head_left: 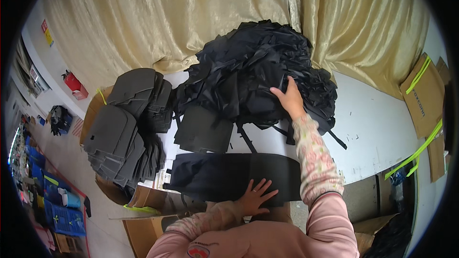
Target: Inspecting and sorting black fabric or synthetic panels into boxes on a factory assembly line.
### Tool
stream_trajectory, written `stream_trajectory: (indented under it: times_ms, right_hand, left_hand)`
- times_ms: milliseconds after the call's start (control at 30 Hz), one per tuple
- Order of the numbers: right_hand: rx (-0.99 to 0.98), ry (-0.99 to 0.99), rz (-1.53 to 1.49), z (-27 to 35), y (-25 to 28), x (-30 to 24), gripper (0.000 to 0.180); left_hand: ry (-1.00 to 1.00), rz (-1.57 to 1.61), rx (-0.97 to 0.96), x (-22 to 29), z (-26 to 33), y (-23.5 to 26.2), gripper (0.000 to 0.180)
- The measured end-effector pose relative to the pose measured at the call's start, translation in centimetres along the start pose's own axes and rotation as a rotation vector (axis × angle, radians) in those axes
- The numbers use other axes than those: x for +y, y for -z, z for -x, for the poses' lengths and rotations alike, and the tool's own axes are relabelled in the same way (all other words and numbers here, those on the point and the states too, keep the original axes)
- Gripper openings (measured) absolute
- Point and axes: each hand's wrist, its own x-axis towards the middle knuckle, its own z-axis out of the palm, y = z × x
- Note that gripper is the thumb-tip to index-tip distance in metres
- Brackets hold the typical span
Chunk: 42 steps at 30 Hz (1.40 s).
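While left fingers (270, 194) touch fabric (210, 174), tabletop (377, 124) opens rightward to its edge.

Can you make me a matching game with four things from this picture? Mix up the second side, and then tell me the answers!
Column one:
1. Left hand
2. Right hand
3. Fire extinguisher
4. Curtain

Column two:
A. At the big heap of crumpled black fabric
B. Fingers spread over the long black panel
C. Shiny gold, behind the white table
D. Red, off to the left

Right pairs: 1-B, 2-A, 3-D, 4-C
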Motion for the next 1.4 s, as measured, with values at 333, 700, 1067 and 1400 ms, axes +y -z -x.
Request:
stream_trajectory:
  times_ms: [333,700,1067,1400]
  right_hand:
    - [-0.178,0.711,-0.260,12.5,3.2,-10.0,0.012]
    - [-0.749,0.229,-0.519,23.8,9.8,-8.8,0.014]
    - [-0.568,0.369,-0.603,16.1,11.2,-16.8,0.032]
    - [-0.684,0.764,-0.442,9.2,14.8,-22.0,0.022]
  left_hand:
    - [0.290,1.926,0.692,-5.1,1.8,11.7,0.053]
    - [0.204,1.879,0.744,-3.4,4.6,12.0,0.028]
    - [0.093,0.279,0.818,1.1,6.1,14.4,0.024]
    - [-0.003,1.214,0.743,-0.2,8.0,16.3,0.047]
